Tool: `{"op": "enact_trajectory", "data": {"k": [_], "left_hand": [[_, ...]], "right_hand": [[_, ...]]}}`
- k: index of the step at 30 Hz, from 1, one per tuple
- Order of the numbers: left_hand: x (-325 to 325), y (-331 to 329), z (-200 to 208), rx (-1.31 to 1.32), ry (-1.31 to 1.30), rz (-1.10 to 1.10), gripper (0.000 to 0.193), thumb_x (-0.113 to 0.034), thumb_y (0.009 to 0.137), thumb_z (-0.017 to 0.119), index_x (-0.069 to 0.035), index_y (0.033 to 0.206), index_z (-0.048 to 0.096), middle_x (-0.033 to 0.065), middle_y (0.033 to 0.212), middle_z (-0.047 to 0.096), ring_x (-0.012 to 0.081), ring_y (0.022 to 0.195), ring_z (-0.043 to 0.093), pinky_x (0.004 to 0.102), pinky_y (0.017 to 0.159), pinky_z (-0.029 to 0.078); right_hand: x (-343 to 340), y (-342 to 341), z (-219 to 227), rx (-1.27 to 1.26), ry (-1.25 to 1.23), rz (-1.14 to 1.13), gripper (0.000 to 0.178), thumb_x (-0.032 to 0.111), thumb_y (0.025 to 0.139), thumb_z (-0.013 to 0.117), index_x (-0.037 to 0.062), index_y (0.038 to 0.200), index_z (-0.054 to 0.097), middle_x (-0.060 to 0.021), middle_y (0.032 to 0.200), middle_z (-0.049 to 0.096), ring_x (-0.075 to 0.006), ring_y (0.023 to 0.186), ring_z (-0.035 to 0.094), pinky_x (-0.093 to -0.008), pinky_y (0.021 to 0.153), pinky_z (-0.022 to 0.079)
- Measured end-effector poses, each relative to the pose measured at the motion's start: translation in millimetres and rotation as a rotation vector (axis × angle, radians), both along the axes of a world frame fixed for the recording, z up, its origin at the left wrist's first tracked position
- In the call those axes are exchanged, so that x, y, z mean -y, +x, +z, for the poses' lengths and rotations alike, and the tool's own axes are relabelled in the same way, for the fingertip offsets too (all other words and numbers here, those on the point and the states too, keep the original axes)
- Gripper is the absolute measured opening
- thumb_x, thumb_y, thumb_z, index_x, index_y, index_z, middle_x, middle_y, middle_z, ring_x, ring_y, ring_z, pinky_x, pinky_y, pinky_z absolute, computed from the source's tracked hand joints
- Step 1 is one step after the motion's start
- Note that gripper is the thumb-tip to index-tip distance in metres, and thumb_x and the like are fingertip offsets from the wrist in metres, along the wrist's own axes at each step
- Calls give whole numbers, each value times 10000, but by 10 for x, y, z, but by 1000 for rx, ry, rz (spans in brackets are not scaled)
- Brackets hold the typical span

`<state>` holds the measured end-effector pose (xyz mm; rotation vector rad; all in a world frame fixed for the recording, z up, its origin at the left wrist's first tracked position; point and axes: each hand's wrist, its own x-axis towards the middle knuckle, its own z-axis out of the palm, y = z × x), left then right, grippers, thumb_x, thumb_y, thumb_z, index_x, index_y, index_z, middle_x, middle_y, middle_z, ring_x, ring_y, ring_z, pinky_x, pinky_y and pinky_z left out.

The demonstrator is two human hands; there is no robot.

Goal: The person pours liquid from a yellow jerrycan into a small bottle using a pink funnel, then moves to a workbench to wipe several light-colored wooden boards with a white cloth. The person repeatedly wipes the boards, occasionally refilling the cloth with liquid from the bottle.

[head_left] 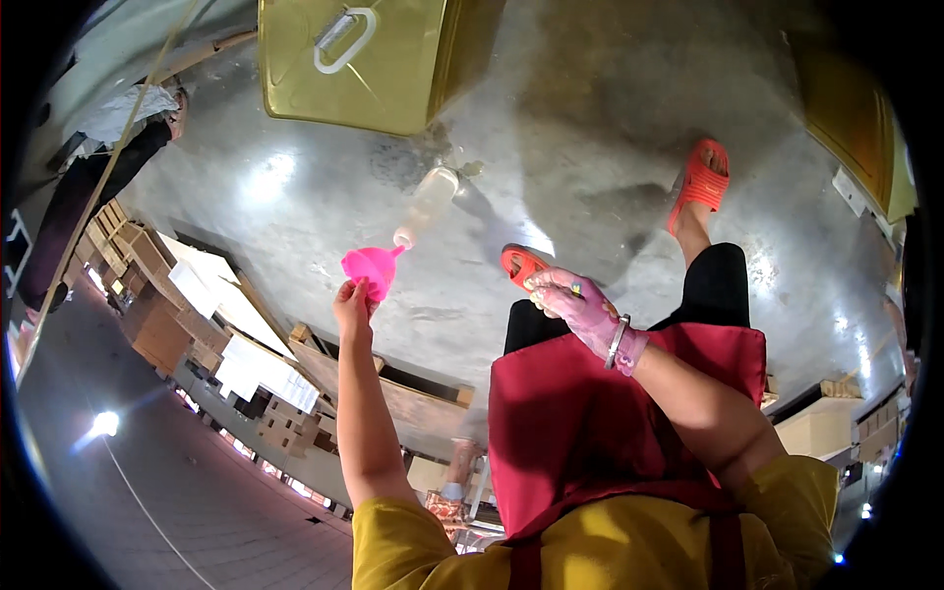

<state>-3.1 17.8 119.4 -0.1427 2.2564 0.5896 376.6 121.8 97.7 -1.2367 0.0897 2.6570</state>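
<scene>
My left hand (pixel 354 303) is closed on the rim of a bright pink plastic funnel (pixel 370 269). The funnel's narrow spout points at the open mouth of a clear, see-through bottle (pixel 429 205), which stands on the concrete floor. Spout and mouth are very close; I cannot tell whether they touch. Over my knee is my right hand (pixel 582 307), in a pink patterned glove with bare fingertips and a metal bangle at the wrist. Its fingers are curled together, and whatever they may hold is hidden.
A large yellow-gold square can (pixel 354 64) with a white handle stands just beyond the bottle; another yellow can (pixel 854 118) is at the right. A wet patch (pixel 418 155) marks the floor. Wooden pallets (pixel 393 379) and cartons lie left. Another person's leg (pixel 118 172) shows far left.
</scene>
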Motion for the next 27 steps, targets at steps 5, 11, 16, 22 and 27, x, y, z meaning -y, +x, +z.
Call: {"op": "enact_trajectory", "data": {"k": [5, 11, 16, 22, 27], "left_hand": [[-564, -27, 564, -126, 228, 89, 208, -100, 879, 606, -31, 1075, 618, 34, 876, 656, 129, 741, 630, 242, 627, 527], [-2348, -34, 941, -638, -45, -764, 326, -131, 894, 522, -47, 1205, 573, 136, 1092, 635, 168, 866, 630, 287, 741, 498], [-3305, 47, 472, -1391, 184, -1365, 345, -107, 828, 525, -90, 1170, 566, 111, 1254, 551, 331, 902, 609, 402, 759, 508], [-3341, 862, 15, -1374, 249, -1523, 404, -168, 820, 617, -114, 1212, 533, 115, 1266, 532, 336, 969, 585, 414, 775, 507], [-2956, 1131, -48, -1087, 221, -1465, 405, -158, 848, 619, -91, 1238, 533, 120, 1276, 519, 286, 918, 603, 389, 756, 506]], "right_hand": [[26, -36, -14, -3, 15, 3, 199, 126, 883, 561, 11, 1042, 595, 8, 853, 577, -55, 752, 502, -200, 674, 412], [-66, -47, 50, 11, 54, -24, 188, 106, 905, 524, 2, 1044, 597, 3, 824, 539, -61, 717, 472, -198, 631, 385], [-53, -35, 40, -6, 58, -45, 202, 109, 890, 543, -11, 1042, 602, -2, 829, 570, -61, 717, 493, -205, 641, 407], [-104, -30, 66, 41, 64, -51, 211, 107, 885, 545, -20, 1046, 595, -14, 871, 574, -71, 754, 503, -213, 679, 413], [-157, 2, 101, -29, 22, -66, 205, 111, 889, 543, -13, 1048, 578, -20, 927, 568, -77, 834, 507, -214, 750, 408]]}}
